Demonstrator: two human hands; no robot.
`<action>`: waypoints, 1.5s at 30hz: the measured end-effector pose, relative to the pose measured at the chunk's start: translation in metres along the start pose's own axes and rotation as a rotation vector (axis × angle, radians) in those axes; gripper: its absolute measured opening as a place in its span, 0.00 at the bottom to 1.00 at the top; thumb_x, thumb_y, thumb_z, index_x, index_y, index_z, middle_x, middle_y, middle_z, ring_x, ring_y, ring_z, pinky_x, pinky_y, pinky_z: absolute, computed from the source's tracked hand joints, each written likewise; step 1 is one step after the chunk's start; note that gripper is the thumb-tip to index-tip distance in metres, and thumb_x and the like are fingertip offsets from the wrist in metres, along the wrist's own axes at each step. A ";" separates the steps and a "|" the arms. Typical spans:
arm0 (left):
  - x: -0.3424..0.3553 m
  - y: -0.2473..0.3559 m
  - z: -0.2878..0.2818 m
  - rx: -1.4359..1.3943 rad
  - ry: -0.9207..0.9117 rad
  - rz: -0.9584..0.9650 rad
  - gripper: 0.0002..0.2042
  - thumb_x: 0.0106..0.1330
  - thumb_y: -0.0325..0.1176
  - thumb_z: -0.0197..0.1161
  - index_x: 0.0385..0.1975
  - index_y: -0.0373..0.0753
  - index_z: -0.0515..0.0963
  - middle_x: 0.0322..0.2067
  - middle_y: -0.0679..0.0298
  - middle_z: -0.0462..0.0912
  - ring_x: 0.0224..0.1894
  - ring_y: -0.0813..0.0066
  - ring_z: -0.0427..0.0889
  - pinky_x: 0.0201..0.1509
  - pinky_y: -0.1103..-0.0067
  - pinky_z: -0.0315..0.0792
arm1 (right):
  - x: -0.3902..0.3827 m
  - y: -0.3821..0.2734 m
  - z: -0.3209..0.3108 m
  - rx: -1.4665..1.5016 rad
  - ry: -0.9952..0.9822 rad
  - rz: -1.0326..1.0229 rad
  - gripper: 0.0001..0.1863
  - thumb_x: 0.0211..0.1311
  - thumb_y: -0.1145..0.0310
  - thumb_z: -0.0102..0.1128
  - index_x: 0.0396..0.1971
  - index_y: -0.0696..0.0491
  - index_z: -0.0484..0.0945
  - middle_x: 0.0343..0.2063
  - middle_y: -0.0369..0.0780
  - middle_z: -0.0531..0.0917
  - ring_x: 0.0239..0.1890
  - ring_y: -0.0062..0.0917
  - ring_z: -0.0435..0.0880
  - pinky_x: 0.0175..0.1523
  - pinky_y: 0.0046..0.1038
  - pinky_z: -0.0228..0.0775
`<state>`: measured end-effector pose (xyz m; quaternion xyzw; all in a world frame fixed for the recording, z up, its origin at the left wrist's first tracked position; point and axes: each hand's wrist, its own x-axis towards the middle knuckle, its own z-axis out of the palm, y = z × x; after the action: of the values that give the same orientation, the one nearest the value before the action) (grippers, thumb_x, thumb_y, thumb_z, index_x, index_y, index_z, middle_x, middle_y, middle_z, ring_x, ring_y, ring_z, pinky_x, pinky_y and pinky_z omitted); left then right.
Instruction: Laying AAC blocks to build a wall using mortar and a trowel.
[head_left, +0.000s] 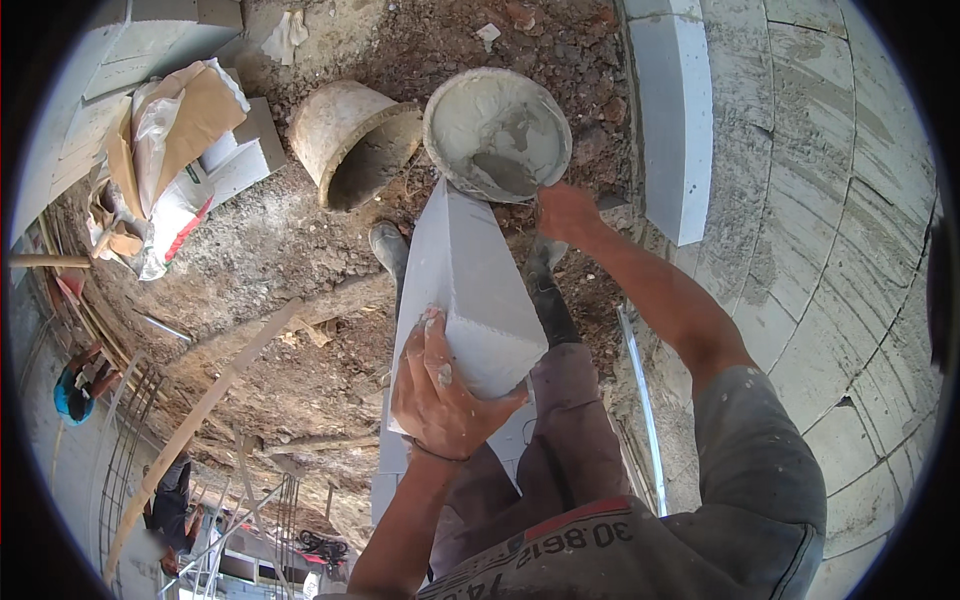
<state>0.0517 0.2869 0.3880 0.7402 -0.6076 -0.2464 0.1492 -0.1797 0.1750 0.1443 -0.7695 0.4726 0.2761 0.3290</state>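
A long, pale grey lightweight concrete block (485, 265) stretches away from me between my legs. My left hand (445, 395) grips its near end, fingers spread along the side and thumb round the corner. Just past the block's far end sits a round bucket (436, 145) of wet grey mortar. My right hand (568, 213) is closed at the bucket's right near rim. From that fist a trowel (505, 173) reaches into the mortar, its blade partly coated and its handle hidden by my fingers.
Left of the mortar, a second bucket (345, 120) lies tipped over. Torn paper sacks (165, 165) lie beside more blocks at far left. A block wall (830, 200) and a standing block (685, 120) flank my right. A wooden pole (195, 425) slants at left; two people are lower left.
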 end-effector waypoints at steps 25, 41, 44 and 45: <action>-0.023 0.005 0.004 0.167 -0.082 -0.008 0.54 0.36 0.50 0.78 0.66 0.28 0.61 0.50 0.42 0.76 0.43 0.48 0.83 0.35 0.64 0.83 | 0.036 0.045 -0.011 0.663 -0.121 0.181 0.23 0.65 0.56 0.60 0.41 0.67 0.75 0.21 0.46 0.80 0.15 0.32 0.79 0.21 0.35 0.72; -0.090 -0.041 -0.064 -0.107 -0.182 -0.507 0.54 0.33 0.37 0.83 0.61 0.27 0.56 0.49 0.47 0.72 0.48 0.52 0.79 0.52 0.63 0.76 | -0.097 0.040 0.018 0.853 -0.118 0.151 0.25 0.65 0.55 0.63 0.50 0.61 0.81 0.39 0.48 0.87 0.38 0.37 0.86 0.48 0.36 0.77; -0.119 -0.048 -0.079 -0.083 -0.099 -0.548 0.53 0.34 0.38 0.83 0.60 0.26 0.56 0.49 0.47 0.72 0.50 0.56 0.77 0.55 0.65 0.74 | -0.128 0.019 0.030 0.841 -0.115 0.154 0.25 0.64 0.57 0.65 0.52 0.62 0.80 0.40 0.48 0.87 0.39 0.33 0.86 0.47 0.34 0.77; -0.128 -0.050 -0.083 -0.032 -0.071 -0.538 0.53 0.34 0.38 0.84 0.60 0.26 0.57 0.49 0.46 0.72 0.51 0.56 0.76 0.56 0.65 0.73 | -0.125 0.012 0.041 0.877 -0.096 0.190 0.25 0.64 0.58 0.65 0.54 0.62 0.79 0.41 0.47 0.87 0.39 0.31 0.86 0.47 0.32 0.77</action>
<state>0.1202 0.4158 0.4548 0.8635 -0.3899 -0.3126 0.0686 -0.2458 0.2707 0.2069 -0.4970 0.5977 0.1139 0.6186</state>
